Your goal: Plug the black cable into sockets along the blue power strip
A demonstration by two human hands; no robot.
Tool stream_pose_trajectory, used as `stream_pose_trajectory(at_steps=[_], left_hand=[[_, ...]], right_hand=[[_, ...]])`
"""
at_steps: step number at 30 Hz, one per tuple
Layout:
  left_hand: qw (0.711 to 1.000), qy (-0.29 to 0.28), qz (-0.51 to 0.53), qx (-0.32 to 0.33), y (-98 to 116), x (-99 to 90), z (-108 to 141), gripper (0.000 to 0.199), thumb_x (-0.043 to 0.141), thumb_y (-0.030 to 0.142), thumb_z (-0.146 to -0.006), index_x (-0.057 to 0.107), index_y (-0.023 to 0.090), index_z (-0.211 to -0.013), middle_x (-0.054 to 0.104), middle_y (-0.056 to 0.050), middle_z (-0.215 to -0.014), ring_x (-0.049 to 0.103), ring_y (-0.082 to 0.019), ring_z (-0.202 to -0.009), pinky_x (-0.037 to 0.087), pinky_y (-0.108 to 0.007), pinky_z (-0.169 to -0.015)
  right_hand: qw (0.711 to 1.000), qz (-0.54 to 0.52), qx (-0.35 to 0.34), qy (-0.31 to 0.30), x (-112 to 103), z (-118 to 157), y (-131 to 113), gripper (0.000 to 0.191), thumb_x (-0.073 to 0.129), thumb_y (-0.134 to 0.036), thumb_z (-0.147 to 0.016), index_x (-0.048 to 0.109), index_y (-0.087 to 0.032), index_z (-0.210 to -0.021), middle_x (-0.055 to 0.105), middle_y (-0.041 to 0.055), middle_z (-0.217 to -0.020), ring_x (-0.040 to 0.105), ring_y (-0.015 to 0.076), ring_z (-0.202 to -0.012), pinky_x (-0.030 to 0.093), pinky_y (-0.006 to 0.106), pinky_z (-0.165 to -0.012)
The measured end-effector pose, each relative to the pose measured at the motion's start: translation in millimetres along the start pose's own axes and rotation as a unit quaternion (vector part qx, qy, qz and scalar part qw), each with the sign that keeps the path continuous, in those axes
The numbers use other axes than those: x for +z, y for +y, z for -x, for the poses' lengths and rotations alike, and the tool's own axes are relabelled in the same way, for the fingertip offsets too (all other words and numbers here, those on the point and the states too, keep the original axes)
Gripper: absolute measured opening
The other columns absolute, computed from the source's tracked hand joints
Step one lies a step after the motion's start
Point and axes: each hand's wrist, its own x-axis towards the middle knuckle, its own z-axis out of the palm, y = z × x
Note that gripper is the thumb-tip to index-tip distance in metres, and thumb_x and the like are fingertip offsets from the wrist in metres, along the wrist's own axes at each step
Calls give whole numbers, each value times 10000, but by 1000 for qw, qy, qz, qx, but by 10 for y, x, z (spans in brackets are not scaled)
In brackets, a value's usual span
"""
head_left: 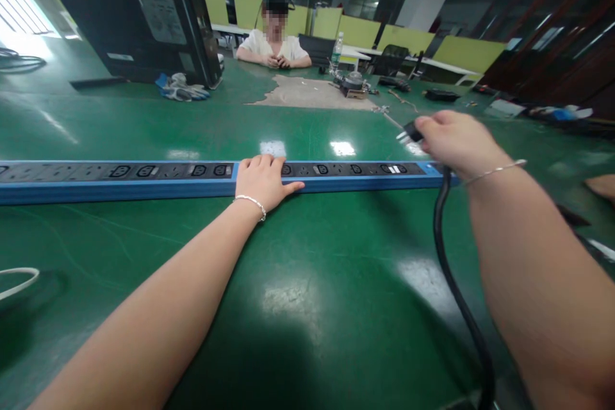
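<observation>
A long blue power strip (327, 184) with a row of black sockets lies across the green table. My left hand (262, 182) is laid over its middle, fingers bent across the far edge and thumb along the near side, gripping it. Above the strip's right end, my right hand (451, 141) pinches a black power plug (412, 132), its metal prongs pointing left and apart from the sockets. From that hand a thick black cable (451, 269) hangs down towards the lower right. Slight motion blur softens the right hand.
A black computer case (158, 19) stands at the back left beside blue-and-white gloves (181, 87). Across the table (192, 128) sits a person (273, 45), hands together. A plastic bottle (337, 49) and metal parts (353, 82) stand back right. A white loop (19, 278) lies left.
</observation>
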Motion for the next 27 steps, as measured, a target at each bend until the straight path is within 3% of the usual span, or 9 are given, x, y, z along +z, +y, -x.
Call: stream_pose_trajectory(at_steps=[2,5,8,12,18,27], left_hand=[[1000,1,-2,1,3,-3,-4,724,355,739,-753,504,214,-1228,572,-116,-1183,480,-290,-1107,301,-396,-916],[1000,6,-5,4,6,-7,-7,713,363,737,-751,516,212,-1210,585,-114,-1158,494,-289,-1085,311,-396,-901],[1000,12,-8,4,5,-5,-3,707,381,731,-749,513,211,-1209,585,-114,-1159,500,-287,-1075,311,-394,-896],[1000,21,-3,7,3,10,5,690,414,714,-748,517,203,-1199,586,-112,-1155,496,-282,-1082,303,-389,-900],[1000,23,8,0,2,26,9,669,438,713,-737,530,217,-1176,598,-99,-1125,496,-281,-1080,302,-387,-903],[1000,24,14,-2,13,5,1,657,437,712,-737,545,213,-1151,604,-95,-1111,503,-279,-1079,315,-392,-897]], right_hand=[[995,-16,-64,-77,53,113,-193,315,442,-398,-856,639,-156,-813,642,88,-746,566,172,-697,380,288,-629],[980,-84,-123,-131,333,259,-532,316,428,-389,-850,628,-162,-759,626,59,-677,544,147,-611,389,269,-607],[970,-144,-142,-138,648,317,-808,260,431,-346,-831,619,-166,-847,636,40,-687,545,132,-587,399,250,-606],[966,-117,-174,-150,896,323,-1028,228,445,-323,-798,622,-190,-848,669,57,-804,594,161,-711,418,252,-664],[978,-20,-183,-97,950,332,-1166,264,397,-312,-810,622,-205,-896,678,93,-898,616,235,-867,437,318,-748],[979,38,-170,-108,901,347,-1275,280,393,-298,-824,630,-196,-934,680,116,-929,630,242,-903,454,341,-784]])
